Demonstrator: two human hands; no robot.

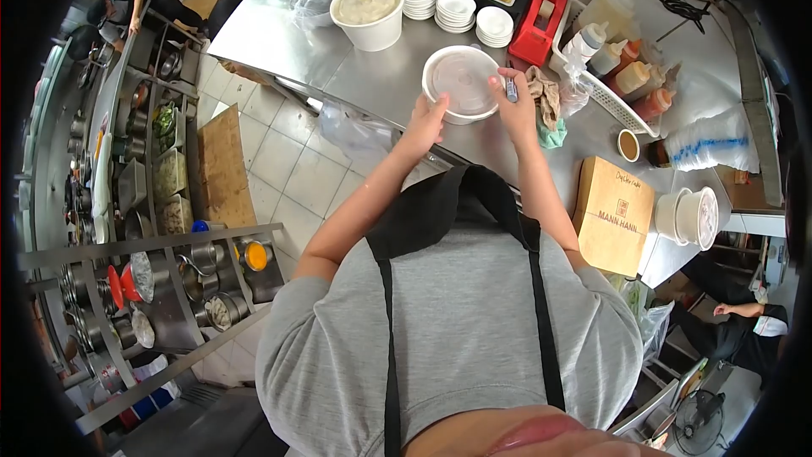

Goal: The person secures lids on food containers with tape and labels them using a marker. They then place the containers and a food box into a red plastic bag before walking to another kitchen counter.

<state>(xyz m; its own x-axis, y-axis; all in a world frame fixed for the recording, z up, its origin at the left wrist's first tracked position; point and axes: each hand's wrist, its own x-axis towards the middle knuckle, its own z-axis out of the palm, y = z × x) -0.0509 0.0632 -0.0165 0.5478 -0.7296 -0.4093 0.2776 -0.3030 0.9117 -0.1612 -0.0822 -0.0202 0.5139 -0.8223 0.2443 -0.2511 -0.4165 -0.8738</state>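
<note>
Probably firm-walled but slick, the tub (462, 100) is at the counter's edge (372, 89); left hand (425, 125), half-curled, clasps it; right hand (518, 106), curled round a pen (511, 90), thumbs the lid (457, 76); opposite sides suit gripping.

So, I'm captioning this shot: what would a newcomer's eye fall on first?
Probably the white lidded tub held between the left hand and right hand. Next, the bright red device just beyond the right hand, then the tan item lettered MANN HANN, rightward on the counter.
</note>
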